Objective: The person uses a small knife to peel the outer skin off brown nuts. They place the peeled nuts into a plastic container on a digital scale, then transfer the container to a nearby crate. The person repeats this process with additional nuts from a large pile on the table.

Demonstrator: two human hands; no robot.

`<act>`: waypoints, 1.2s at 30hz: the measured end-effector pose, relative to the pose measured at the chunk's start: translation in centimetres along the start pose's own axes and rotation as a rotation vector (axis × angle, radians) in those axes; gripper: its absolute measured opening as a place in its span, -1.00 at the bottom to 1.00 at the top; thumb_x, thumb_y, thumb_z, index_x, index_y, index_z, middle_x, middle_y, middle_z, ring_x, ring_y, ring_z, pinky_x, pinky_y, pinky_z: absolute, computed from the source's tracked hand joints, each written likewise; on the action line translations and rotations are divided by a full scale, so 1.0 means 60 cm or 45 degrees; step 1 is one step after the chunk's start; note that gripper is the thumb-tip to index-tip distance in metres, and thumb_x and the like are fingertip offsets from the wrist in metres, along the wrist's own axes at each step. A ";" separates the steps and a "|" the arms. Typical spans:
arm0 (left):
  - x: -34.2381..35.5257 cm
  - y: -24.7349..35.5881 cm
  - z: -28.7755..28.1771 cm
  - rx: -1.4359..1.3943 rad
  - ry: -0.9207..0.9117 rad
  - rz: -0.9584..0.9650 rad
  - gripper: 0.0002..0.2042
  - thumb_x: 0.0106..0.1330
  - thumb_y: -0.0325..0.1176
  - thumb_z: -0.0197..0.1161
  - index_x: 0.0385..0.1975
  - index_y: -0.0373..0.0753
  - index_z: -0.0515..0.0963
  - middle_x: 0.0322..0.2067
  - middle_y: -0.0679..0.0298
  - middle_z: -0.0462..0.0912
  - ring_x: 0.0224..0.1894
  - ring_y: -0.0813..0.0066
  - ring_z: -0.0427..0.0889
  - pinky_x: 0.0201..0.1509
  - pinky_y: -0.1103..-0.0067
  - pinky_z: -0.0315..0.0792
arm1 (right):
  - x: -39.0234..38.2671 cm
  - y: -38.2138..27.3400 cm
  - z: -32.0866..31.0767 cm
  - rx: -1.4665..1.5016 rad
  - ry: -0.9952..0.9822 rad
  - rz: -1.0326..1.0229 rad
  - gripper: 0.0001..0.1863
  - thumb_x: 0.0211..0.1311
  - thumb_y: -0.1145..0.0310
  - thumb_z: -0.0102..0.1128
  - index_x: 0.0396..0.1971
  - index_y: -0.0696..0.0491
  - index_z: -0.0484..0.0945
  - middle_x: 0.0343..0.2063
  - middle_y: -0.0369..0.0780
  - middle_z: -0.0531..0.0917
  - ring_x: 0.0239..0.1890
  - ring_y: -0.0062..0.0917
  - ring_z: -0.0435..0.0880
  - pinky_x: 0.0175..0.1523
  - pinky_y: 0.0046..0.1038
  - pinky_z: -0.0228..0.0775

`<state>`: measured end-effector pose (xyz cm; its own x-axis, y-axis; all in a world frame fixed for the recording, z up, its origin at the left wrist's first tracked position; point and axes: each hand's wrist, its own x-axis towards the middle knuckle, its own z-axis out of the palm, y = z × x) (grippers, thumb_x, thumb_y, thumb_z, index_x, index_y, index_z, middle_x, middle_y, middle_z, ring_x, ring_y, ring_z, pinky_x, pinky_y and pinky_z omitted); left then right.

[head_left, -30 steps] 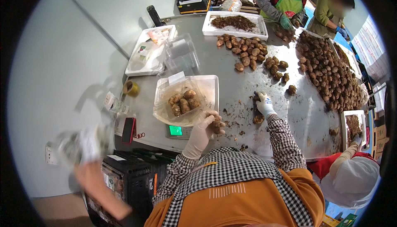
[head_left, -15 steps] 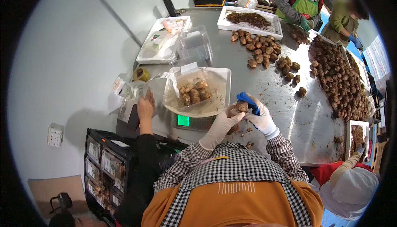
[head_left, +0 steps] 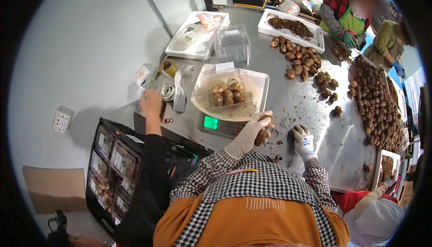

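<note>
In the head view, two gloved hands are being seen at the near edge of the metal bench (head_left: 310, 105). A knobbly brown tuber (head_left: 262, 134) is being grasped by the left hand (head_left: 246, 135), which is covered by a thin, smooth pale glove; its grip is clenched around the tuber, just at 4 o'clock of the scale. The right hand (head_left: 303, 141), in a knitted white glove, is being rested on the bench at 3 o'clock of the tuber; whether its grip is clenched on anything cannot be told.

One digital scale (head_left: 220, 124) with a green lit display is being loaded with one white tray (head_left: 262, 81), in which one clear plastic container (head_left: 208, 95) with about four rough tubers is being held. At 12 o'clock of it, one stack of empty clear containers (head_left: 232, 44) and two further white trays (head_left: 189, 49) (head_left: 315, 35) are being seen. A loose cluster of tubers (head_left: 302, 60) is lying at 1 o'clock, and a large heap (head_left: 375, 103) at 3 o'clock.

At 9 o'clock of the scale, a bare hand of another person (head_left: 150, 103) is being held above the bench edge. One black crate (head_left: 114, 166) of packed containers is standing at 7 o'clock.
</note>
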<state>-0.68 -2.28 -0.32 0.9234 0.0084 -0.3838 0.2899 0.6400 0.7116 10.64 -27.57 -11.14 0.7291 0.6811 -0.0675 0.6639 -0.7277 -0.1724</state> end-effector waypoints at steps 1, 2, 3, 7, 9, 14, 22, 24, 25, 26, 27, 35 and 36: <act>-0.001 -0.001 -0.005 0.048 0.008 0.047 -0.67 0.42 -0.29 0.03 0.14 -0.20 0.35 -0.26 0.21 0.51 -0.50 0.57 0.52 -0.49 0.67 0.46 | 0.002 0.003 0.018 0.042 0.065 0.057 -0.31 -0.05 0.52 0.10 0.23 0.00 0.31 0.17 -0.03 0.40 0.19 -0.07 0.34 0.23 -0.13 0.26; 0.000 0.001 -0.012 0.097 0.015 0.093 -0.68 0.44 -0.28 0.02 0.12 -0.20 0.36 -0.26 0.21 0.52 -0.48 0.58 0.53 -0.48 0.67 0.46 | 0.003 0.009 0.032 0.084 0.130 0.115 -0.32 -0.05 0.54 0.08 0.22 0.00 0.33 0.16 -0.04 0.41 0.18 -0.07 0.36 0.22 -0.12 0.27; 0.001 0.005 -0.020 0.151 0.026 0.140 -0.70 0.45 -0.26 0.01 0.11 -0.19 0.37 -0.27 0.21 0.53 -0.46 0.60 0.54 -0.47 0.68 0.47 | 0.008 0.010 0.037 0.141 0.146 0.145 -0.33 -0.05 0.55 0.08 0.21 0.01 0.33 0.14 -0.03 0.42 0.16 -0.06 0.36 0.21 -0.12 0.28; 0.020 0.071 -0.049 0.521 0.389 0.635 -0.66 0.40 -0.29 0.11 0.12 -0.24 0.37 -0.27 0.23 0.62 -0.42 0.56 0.60 -0.42 0.66 0.51 | 0.037 0.032 0.039 0.432 0.146 0.271 -0.37 0.04 0.56 0.10 0.22 0.04 0.31 0.08 -0.05 0.48 0.14 -0.17 0.43 0.23 -0.27 0.29; 0.048 0.109 -0.090 1.195 0.823 1.118 -0.58 0.37 -0.32 0.12 0.19 -0.28 0.29 0.07 0.05 0.51 0.05 0.19 0.53 0.16 0.39 0.38 | 0.061 0.039 0.033 1.057 0.127 0.362 -0.38 0.10 0.56 0.11 0.25 0.04 0.29 0.11 -0.05 0.48 0.16 -0.22 0.44 0.23 -0.32 0.30; 0.078 0.149 -0.164 2.159 0.872 0.584 -0.48 0.32 -0.15 0.10 0.24 -0.18 0.27 0.13 -0.06 0.37 0.13 0.00 0.42 0.19 0.26 0.35 | 0.106 -0.096 -0.072 1.910 0.064 -0.131 -0.35 0.14 0.65 0.08 0.28 0.13 0.20 0.14 -0.21 0.43 0.16 -0.52 0.41 0.25 -0.52 0.23; 0.028 0.062 -0.058 1.518 0.468 1.208 -0.60 0.28 -0.43 0.20 0.14 -0.18 0.41 0.00 0.21 0.50 0.00 0.38 0.52 0.02 0.40 0.45 | 0.079 -0.174 -0.159 2.235 0.035 -0.368 -0.30 0.12 0.69 0.16 0.30 0.18 0.17 0.16 -0.23 0.41 0.18 -0.52 0.41 0.28 -0.48 0.25; 0.020 0.040 -0.025 0.780 0.036 0.751 -0.63 0.35 -0.44 0.18 0.14 -0.26 0.38 -0.07 0.35 0.51 -0.12 0.64 0.53 -0.17 0.66 0.51 | 0.077 -0.193 -0.168 2.043 0.106 -0.279 -0.29 0.11 0.65 0.21 0.30 0.16 0.18 0.14 -0.22 0.42 0.16 -0.52 0.42 0.26 -0.46 0.28; 0.021 0.034 -0.009 0.314 0.001 0.482 -0.66 0.40 -0.35 0.13 0.13 -0.28 0.37 -0.07 0.33 0.51 -0.11 0.62 0.54 -0.14 0.70 0.51 | 0.075 -0.198 -0.173 1.948 0.138 -0.239 -0.28 0.10 0.63 0.23 0.29 0.15 0.19 0.13 -0.22 0.43 0.16 -0.52 0.43 0.25 -0.46 0.29; 0.019 0.039 -0.001 0.209 -0.141 0.374 -0.67 0.42 -0.30 0.11 0.11 -0.27 0.38 -0.06 0.31 0.51 -0.11 0.60 0.54 -0.13 0.67 0.52 | 0.075 -0.197 -0.181 1.349 0.331 -0.275 -0.24 0.03 0.51 0.34 0.28 0.12 0.23 0.12 -0.14 0.44 0.15 -0.41 0.45 0.25 -0.39 0.28; 0.017 0.047 0.007 0.107 -0.283 0.262 -0.68 0.44 -0.25 0.08 0.09 -0.26 0.39 -0.05 0.29 0.51 -0.11 0.58 0.55 -0.11 0.65 0.52 | 0.075 -0.198 -0.180 1.178 0.437 -0.312 -0.24 0.01 0.48 0.36 0.27 0.11 0.25 0.12 -0.12 0.44 0.15 -0.37 0.44 0.25 -0.37 0.27; 0.036 0.039 -0.008 -0.347 -0.317 0.068 -0.69 0.48 -0.19 -0.03 -0.05 -0.32 0.42 -0.12 0.14 0.58 -0.15 0.35 0.61 -0.03 0.47 0.53 | 0.057 -0.202 -0.186 1.292 0.491 -0.293 -0.36 -0.01 0.50 0.29 0.17 0.10 0.38 0.14 -0.07 0.43 0.18 -0.29 0.41 0.27 -0.36 0.22; 0.037 0.036 -0.001 -0.376 -0.283 0.074 -0.68 0.48 -0.17 -0.04 -0.05 -0.32 0.42 -0.13 0.14 0.58 -0.17 0.34 0.62 -0.03 0.46 0.54 | 0.055 -0.199 -0.183 1.293 0.486 -0.288 -0.38 0.02 0.51 0.26 0.17 0.12 0.39 0.13 -0.09 0.44 0.17 -0.32 0.42 0.26 -0.39 0.23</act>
<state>1.94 -0.84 0.32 0.9777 -0.0949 -0.1874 0.1801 0.8379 0.5153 6.98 -17.53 1.50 0.7276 0.5931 0.3447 0.4705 -0.0659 -0.8799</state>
